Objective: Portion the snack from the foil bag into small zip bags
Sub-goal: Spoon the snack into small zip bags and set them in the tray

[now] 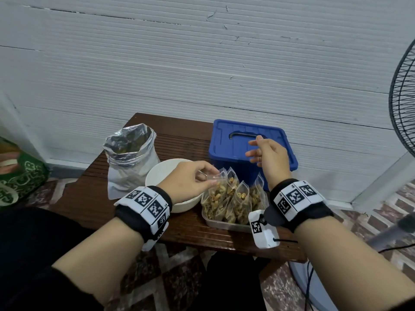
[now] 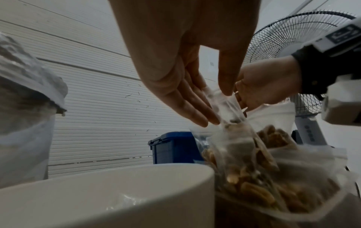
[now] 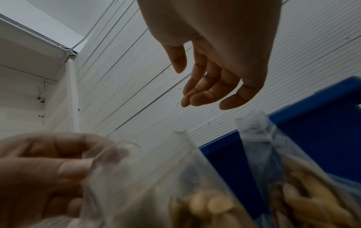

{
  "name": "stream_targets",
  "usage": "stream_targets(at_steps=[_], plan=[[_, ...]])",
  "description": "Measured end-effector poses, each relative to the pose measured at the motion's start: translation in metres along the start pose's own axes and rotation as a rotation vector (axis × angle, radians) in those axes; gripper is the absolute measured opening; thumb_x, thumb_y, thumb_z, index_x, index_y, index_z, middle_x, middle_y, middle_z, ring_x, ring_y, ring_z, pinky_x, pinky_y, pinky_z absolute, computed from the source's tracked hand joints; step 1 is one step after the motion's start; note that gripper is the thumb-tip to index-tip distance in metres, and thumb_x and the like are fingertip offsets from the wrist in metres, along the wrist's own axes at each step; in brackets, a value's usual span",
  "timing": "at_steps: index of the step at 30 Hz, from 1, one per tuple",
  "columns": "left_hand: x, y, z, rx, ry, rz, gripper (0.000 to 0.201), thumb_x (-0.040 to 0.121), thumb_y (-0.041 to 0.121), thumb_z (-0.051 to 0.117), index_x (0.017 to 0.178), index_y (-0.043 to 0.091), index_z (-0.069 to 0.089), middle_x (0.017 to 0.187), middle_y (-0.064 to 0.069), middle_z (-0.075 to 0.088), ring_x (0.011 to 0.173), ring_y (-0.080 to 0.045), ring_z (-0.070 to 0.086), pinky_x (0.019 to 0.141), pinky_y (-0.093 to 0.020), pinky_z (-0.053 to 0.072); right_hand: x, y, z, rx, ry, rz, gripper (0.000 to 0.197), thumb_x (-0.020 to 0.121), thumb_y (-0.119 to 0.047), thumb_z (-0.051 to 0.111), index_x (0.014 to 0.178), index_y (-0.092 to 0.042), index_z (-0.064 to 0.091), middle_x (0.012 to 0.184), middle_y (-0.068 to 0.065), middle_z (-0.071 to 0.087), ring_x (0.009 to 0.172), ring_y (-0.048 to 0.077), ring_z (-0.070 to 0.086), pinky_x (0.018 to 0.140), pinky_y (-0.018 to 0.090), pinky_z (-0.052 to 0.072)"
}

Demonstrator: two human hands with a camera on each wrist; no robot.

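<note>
An opened foil bag stands at the table's back left, with a white bowl in front of it. My left hand pinches the top of a small clear zip bag filled with snack. That bag stands among several filled zip bags in a shallow tray. In the left wrist view, the thumb and fingers of my left hand close on the bag's seal strip. My right hand hovers above the bags with relaxed fingers and holds nothing, as the right wrist view of it confirms.
A blue lidded box with a dark handle sits behind the tray, under my right hand. A standing fan is at the right. A green patterned bag lies on the floor to the left. The small wooden table backs onto a white wall.
</note>
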State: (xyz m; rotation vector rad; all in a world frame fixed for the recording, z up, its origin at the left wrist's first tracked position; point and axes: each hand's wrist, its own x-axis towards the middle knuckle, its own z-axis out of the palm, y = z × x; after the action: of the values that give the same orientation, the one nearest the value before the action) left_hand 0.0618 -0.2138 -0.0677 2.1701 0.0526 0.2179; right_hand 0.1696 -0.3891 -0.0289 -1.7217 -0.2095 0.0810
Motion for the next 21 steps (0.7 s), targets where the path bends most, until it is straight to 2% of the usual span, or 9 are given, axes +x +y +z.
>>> stream_targets(at_steps=[2,3,7,10,13,16,19,21], plan=[[-0.001,-0.003,0.004,0.100,-0.026,0.053,0.026,0.083,0.027,0.075,0.108,0.024,0.071,0.096,0.018,0.067,0.090,0.002,0.061,0.078,-0.013,0.046,0.000,0.000,0.001,-0.002,-0.002,0.002,0.028,0.100,-0.034,0.044,0.086,-0.021,0.065,0.075,0.003,0.067,0.065,0.012,0.058,0.064,0.022,0.041],[-0.001,-0.005,0.005,0.144,-0.030,0.076,0.026,0.082,0.029,0.075,0.108,0.025,0.071,0.098,0.019,0.066,0.092,0.002,0.059,0.078,-0.009,0.043,-0.001,0.001,0.001,-0.003,-0.003,0.002,0.028,0.100,-0.033,0.044,0.087,-0.021,0.064,0.075,0.003,0.067,0.064,0.011,0.057,0.064,0.022,0.040],[0.000,-0.004,0.005,0.204,-0.002,0.133,0.026,0.081,0.031,0.075,0.106,0.024,0.073,0.099,0.014,0.068,0.088,-0.001,0.056,0.070,-0.002,0.034,-0.002,0.001,0.002,-0.005,-0.006,0.010,0.028,0.100,-0.034,0.044,0.088,-0.020,0.065,0.075,0.003,0.067,0.063,0.010,0.057,0.062,0.020,0.039],[0.000,-0.002,0.002,0.192,-0.018,0.106,0.037,0.080,0.035,0.075,0.115,0.027,0.069,0.096,0.017,0.062,0.082,0.003,0.052,0.068,-0.004,0.035,-0.002,0.002,0.003,-0.008,-0.003,0.017,0.028,0.100,-0.034,0.044,0.089,-0.019,0.065,0.075,0.004,0.067,0.063,0.010,0.057,0.063,0.021,0.039],[0.000,-0.002,0.000,0.169,-0.039,0.066,0.045,0.078,0.040,0.076,0.120,0.030,0.065,0.094,0.023,0.058,0.084,0.002,0.052,0.069,-0.006,0.038,-0.002,0.003,0.006,-0.017,-0.011,0.023,0.029,0.099,-0.035,0.044,0.089,-0.019,0.065,0.074,0.003,0.068,0.063,0.011,0.057,0.064,0.023,0.039],[-0.002,-0.003,0.000,0.097,-0.007,-0.002,0.034,0.082,0.043,0.070,0.114,0.031,0.067,0.094,0.022,0.063,0.086,0.000,0.056,0.070,-0.008,0.040,-0.002,0.003,0.007,-0.024,-0.023,0.021,0.029,0.099,-0.035,0.045,0.089,-0.018,0.066,0.074,0.003,0.068,0.064,0.012,0.058,0.067,0.024,0.041],[-0.003,-0.011,-0.008,0.035,0.050,-0.099,0.018,0.090,0.038,0.062,0.101,0.028,0.071,0.099,0.014,0.068,0.090,-0.006,0.060,0.077,-0.021,0.050,-0.003,0.003,0.010,-0.039,-0.046,0.010,0.027,0.098,-0.034,0.047,0.088,-0.019,0.066,0.075,0.002,0.068,0.065,0.012,0.058,0.067,0.023,0.041],[-0.004,-0.022,-0.016,0.089,0.096,-0.176,0.012,0.092,0.032,0.061,0.097,0.026,0.070,0.098,0.012,0.069,0.090,-0.009,0.061,0.083,-0.025,0.049,-0.006,0.002,0.013,-0.052,-0.064,0.000,0.025,0.098,-0.032,0.048,0.088,-0.019,0.067,0.076,0.002,0.069,0.066,0.012,0.058,0.067,0.023,0.041]])
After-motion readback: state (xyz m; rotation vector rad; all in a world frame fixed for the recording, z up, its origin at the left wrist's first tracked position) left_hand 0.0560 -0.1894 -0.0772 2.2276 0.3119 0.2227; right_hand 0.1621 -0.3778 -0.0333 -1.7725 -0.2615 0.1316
